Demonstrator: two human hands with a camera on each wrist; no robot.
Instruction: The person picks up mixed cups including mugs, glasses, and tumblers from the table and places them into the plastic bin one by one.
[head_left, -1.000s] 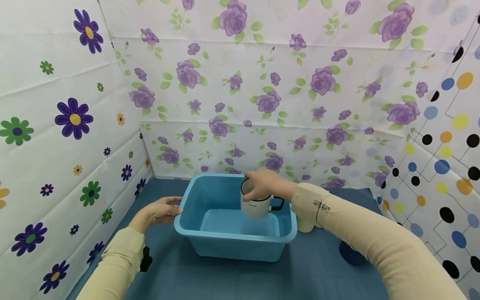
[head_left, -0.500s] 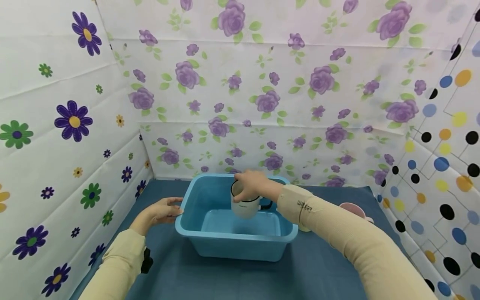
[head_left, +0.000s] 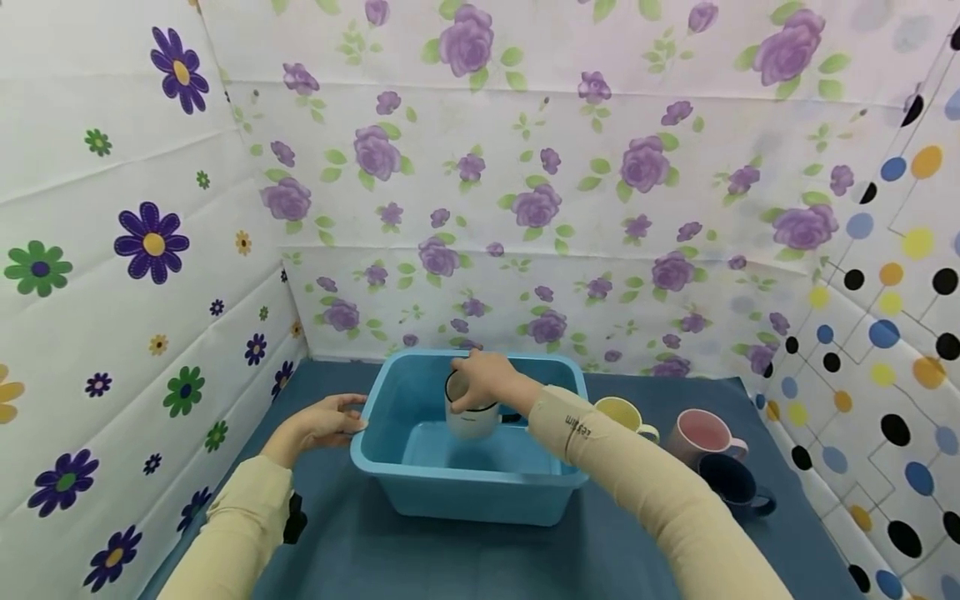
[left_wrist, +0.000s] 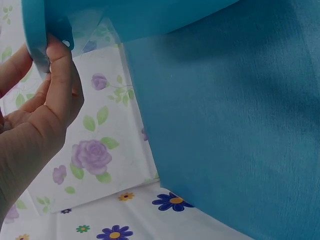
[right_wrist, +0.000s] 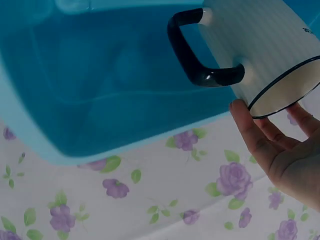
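Note:
My right hand (head_left: 489,380) grips a white mug (head_left: 471,424) by its dark rim, fingers and thumb at the top. The mug is inside the light blue plastic basin (head_left: 472,477), left of its middle. In the right wrist view the mug's black handle (right_wrist: 192,55) points away from the hand and the mouth faces my palm. My left hand (head_left: 326,421) holds the basin's left rim. The left wrist view has the thumb and fingers of that hand pinching the rim (left_wrist: 35,35) from both sides.
Right of the basin stand a yellow mug (head_left: 618,411), a pink mug (head_left: 701,433) and a dark blue mug (head_left: 731,482), partly behind my right sleeve. A blue cloth (head_left: 322,533) covers the table. Floral sheets (head_left: 480,208) hang behind and at both sides.
My right hand has carried the white mug leftward within the basin. The yellow, pink and dark blue mugs show more as the sleeve moves off them. My left hand has stayed at the rim.

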